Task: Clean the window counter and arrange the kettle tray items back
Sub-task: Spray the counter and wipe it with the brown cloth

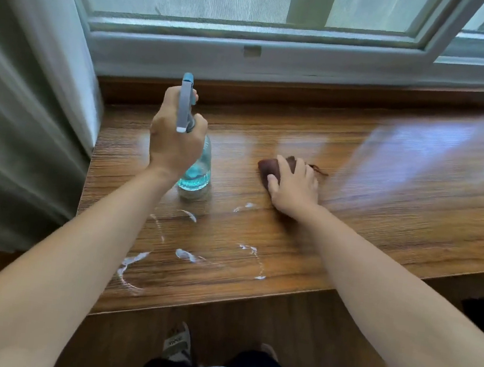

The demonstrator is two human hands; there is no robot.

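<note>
Nearest the person, below the wooden counter [350,232], a pale garment edge and a sandalled foot [175,343] show against the wood-panelled front under the counter's near edge. On the counter top just inside that edge lie curved white smears [132,264] of wet residue, a ring-like arc toward the counter's left corner and shorter streaks further in toward the middle.

Beyond the smears, the spray bottle [198,169] stands with its base on or just above the counter, left of the counter's middle; which of the two cannot be told. It is clear, with blue liquid filling the lower part. The left hand [176,136] grips its neck from behind, fingers curled round the grey-and-blue trigger head, which points away toward the window.

To the right of the bottle, still on the counter, the right hand [293,186] presses down on a dark brown cloth [272,167], palm flat, fingers spread and only lightly bent over it, thumb along the cloth's near side. A thin cord or frayed end trails from the cloth's right side. Right of the cloth the counter surface shines with a broad, blurred glare.

At the counter's far edge a raised wooden lip meets the pale window frame [249,54]; a grey-green curtain [27,98] hangs past the counter's left end
</note>
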